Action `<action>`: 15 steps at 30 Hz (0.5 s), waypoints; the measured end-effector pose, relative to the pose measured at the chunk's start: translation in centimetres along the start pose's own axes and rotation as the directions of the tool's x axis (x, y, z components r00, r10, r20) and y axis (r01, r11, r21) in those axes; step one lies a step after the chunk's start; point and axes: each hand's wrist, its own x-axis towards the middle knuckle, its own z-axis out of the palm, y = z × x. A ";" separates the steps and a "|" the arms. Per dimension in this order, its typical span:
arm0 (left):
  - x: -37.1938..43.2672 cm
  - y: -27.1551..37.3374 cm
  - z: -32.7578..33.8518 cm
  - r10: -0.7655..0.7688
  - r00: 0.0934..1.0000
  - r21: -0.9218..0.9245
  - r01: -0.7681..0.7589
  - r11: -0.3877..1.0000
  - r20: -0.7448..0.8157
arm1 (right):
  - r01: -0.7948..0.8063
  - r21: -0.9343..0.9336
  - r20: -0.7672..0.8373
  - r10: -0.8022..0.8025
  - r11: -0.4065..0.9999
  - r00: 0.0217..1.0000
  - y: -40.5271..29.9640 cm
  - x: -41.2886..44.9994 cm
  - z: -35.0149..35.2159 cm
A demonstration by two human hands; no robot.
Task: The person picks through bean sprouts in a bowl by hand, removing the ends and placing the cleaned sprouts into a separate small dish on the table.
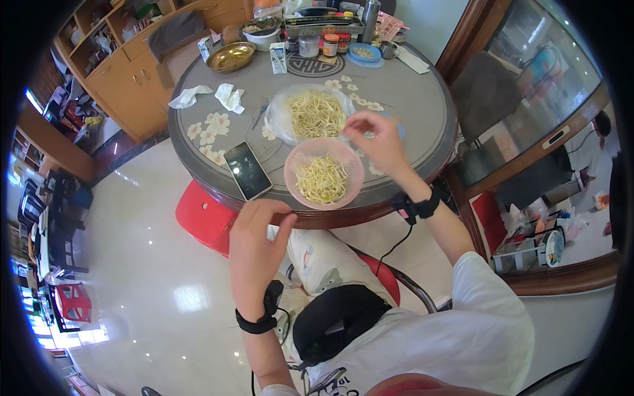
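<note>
A pile of bean sprouts [317, 114] lies on a clear plastic bag [278, 119] on the round table. Nearer to me, a pink plastic colander [350, 166] holds more bean sprouts [322, 180]. My right hand [376, 141] hovers at the right side of the pile, thumb and fingertips close together; whether a sprout is between them is too small to tell. Behind that hand, a blue dish [399, 129] is mostly hidden. My left hand [260, 237] is raised by the table's front edge, left of the colander, its thumb apart from the fingers and nothing visible in it.
A smartphone [247, 171] lies left of the colander. Crumpled tissues [230, 98] are farther left. Along the back of the table [198, 163] stand a gold-coloured metal bowl [231, 55], a drink carton [278, 58], jars [331, 45] and a blue bowl [365, 52]. A red stool [205, 218] is below.
</note>
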 end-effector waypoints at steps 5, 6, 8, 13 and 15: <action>-0.6 0.7 -0.8 -0.055 0.994 0.039 0.059 0.998 -0.093 | 0.082 -0.041 0.251 -0.069 0.996 0.966 -6.5 -3.3 2.3; -0.7 1.0 -0.9 -0.001 0.993 0.043 0.006 0.999 -0.115 | 0.103 0.007 0.269 -0.101 0.995 0.958 -7.2 -3.8 2.7; -1.2 1.6 -1.1 0.036 0.988 0.062 -0.027 0.998 -0.147 | 0.102 0.074 0.322 -0.121 0.992 0.939 -8.9 -5.0 3.5; -2.1 2.7 -1.2 0.079 0.987 -0.080 -0.090 0.993 -0.137 | 0.175 0.110 0.330 -0.202 0.978 0.922 -9.7 -7.0 5.0; -2.3 2.7 -1.4 0.055 0.994 -0.097 -0.064 0.993 -0.098 | 0.291 0.117 0.324 -0.314 0.949 0.892 -9.5 -7.0 5.2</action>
